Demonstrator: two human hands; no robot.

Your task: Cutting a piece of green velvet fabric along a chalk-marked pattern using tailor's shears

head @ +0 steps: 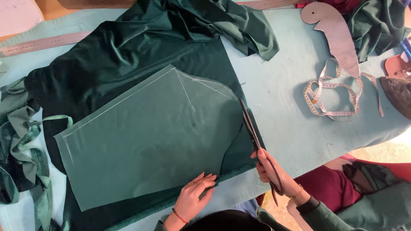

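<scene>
A dull green cut fabric piece (145,137) with chalk lines lies flat on a darker green velvet cloth (120,60) spread over the table. My left hand (195,197) rests flat on the lower edge of the cloth, fingers apart, near the front of the table. My right hand (274,173) grips long dark scissors (250,126), whose blades point away from me along the right curved edge of the cut piece.
A curved brown pattern template (336,34) and a coiled tape measure (334,96) lie at the right on the light blue table (282,85). A long ruler (43,42) sits at the back left. Green fabric scraps (21,145) pile at the left edge.
</scene>
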